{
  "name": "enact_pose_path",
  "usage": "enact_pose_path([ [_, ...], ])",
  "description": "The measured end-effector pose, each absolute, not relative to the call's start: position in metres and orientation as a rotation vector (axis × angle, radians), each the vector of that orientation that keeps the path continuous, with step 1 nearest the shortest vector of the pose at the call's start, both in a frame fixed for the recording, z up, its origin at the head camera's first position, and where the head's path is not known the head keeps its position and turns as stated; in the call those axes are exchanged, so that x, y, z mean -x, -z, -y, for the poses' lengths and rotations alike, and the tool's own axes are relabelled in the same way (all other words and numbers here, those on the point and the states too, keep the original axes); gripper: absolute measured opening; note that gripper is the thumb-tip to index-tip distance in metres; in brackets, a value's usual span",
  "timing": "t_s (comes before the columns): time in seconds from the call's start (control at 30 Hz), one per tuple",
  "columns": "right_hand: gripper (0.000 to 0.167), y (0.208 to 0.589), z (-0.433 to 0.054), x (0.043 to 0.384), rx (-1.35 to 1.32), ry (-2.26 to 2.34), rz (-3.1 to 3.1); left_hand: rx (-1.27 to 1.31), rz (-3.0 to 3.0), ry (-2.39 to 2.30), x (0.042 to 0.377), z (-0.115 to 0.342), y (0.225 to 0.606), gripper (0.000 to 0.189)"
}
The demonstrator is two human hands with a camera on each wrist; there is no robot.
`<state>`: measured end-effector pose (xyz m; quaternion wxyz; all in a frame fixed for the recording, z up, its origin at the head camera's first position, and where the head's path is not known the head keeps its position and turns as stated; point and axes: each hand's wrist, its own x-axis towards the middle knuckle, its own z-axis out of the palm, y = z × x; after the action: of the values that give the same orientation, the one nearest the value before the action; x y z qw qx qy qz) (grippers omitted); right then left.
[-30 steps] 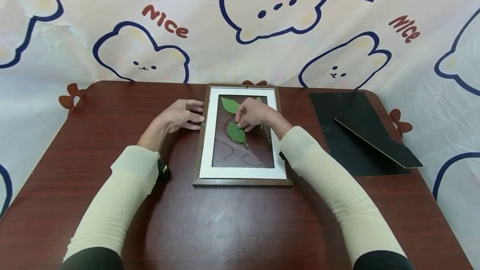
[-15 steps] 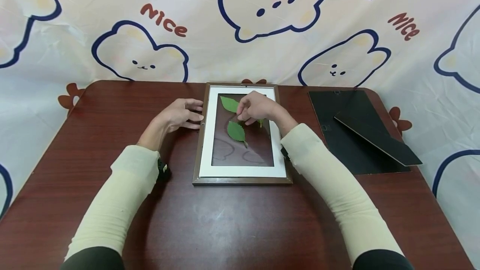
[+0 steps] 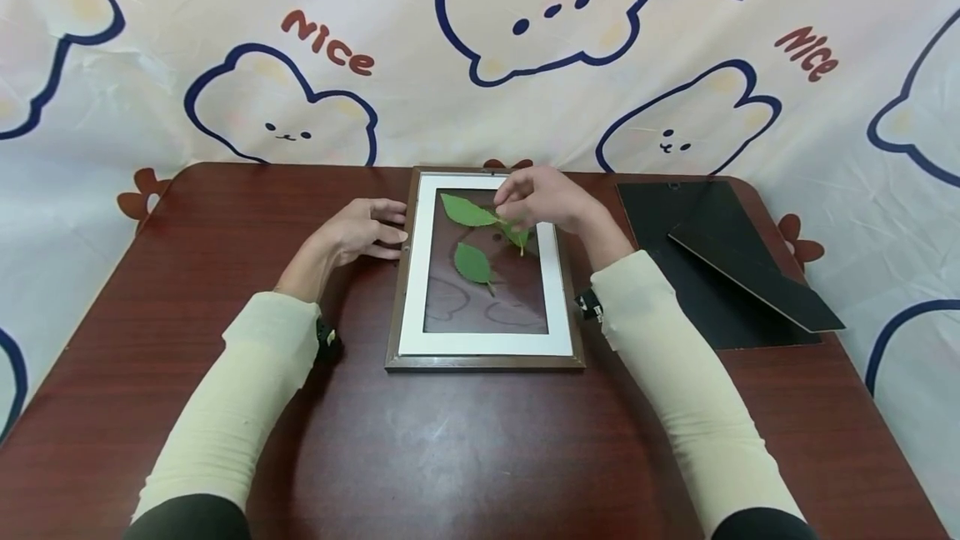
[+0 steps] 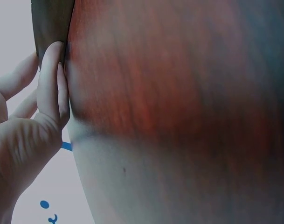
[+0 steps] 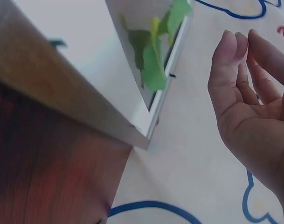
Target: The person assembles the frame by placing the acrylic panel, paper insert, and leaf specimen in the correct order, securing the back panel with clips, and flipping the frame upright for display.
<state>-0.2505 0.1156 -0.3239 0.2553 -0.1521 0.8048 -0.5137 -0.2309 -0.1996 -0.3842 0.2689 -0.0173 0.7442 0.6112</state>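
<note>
A brown picture frame (image 3: 484, 364) with a white mat (image 3: 484, 344) lies at the far middle of the table. Inside the mat's opening are three green leaves: the upper left leaf (image 3: 467, 211), the right leaf (image 3: 517, 237) and the lower leaf (image 3: 472, 263). My left hand (image 3: 352, 230) touches the frame's left side with extended fingertips, also visible against its edge (image 4: 53, 28) in the left wrist view. Over the upper right corner hovers my right hand (image 3: 551, 200), its fingers loosely bent and holding nothing; in the right wrist view, thumb and fingertips come close together.
To the right lies a black backing board (image 3: 720, 315) with its stand flap (image 3: 757, 282) tilted up. Dark red wood forms the tabletop (image 3: 465, 457). A white cloth (image 3: 420, 107) with blue cartoon outlines hangs behind it.
My right hand has moved right and away from the middle of the frame, uncovering more of the upper left and right leaves. My left hand stays at the frame's left side.
</note>
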Motion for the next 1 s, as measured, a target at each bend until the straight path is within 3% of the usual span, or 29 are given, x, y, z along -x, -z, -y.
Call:
enact_pose_path([
  [1.0,0.026,0.314,-0.181,0.24,0.274,1.462,-2.342,0.05,-2.01,-1.649,0.23,0.199,0.385,0.066],
])
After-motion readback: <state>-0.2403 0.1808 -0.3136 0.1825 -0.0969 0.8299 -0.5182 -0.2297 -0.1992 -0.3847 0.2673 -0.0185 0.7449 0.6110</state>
